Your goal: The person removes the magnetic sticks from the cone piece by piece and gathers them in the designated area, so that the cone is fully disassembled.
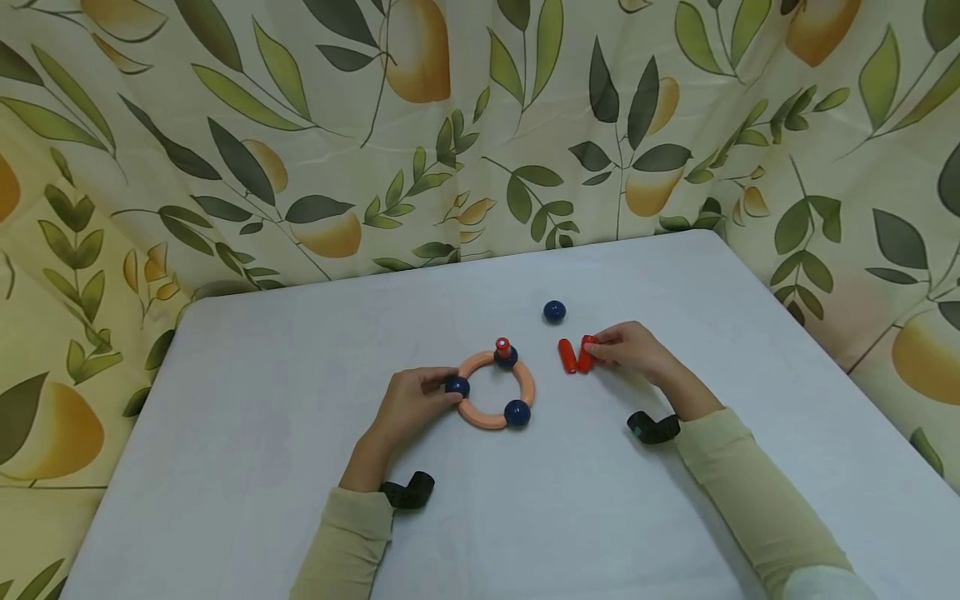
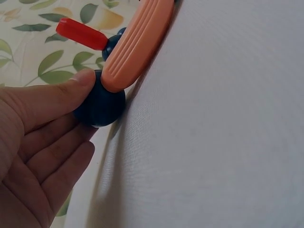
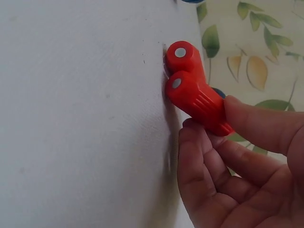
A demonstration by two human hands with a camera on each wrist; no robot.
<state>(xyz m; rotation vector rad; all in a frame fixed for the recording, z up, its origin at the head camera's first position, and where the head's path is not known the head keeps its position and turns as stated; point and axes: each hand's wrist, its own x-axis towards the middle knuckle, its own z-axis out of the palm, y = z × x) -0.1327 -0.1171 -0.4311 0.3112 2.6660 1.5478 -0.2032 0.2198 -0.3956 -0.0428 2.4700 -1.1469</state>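
On the white table lies a ring of curved orange rods (image 1: 476, 364) joined by three dark blue balls (image 1: 517, 412). A red rod (image 2: 81, 34) stands up from the ball at the ring's far side. My left hand (image 1: 411, 402) pinches the ring's left ball (image 2: 100, 102) between thumb and fingers. Right of the ring, two short red rods with silvery ends lie side by side. My right hand (image 1: 630, 350) pinches the right-hand red rod (image 3: 204, 102) by its far end. The other red rod (image 1: 567, 356) touches it on the left.
A loose dark blue ball (image 1: 554, 312) sits behind the red rods. Black wrist cameras show at the left wrist (image 1: 408, 491) and right wrist (image 1: 652, 427). Patterned cloth (image 1: 465, 133) with leaves and fruit hangs behind the white table (image 1: 262, 433).
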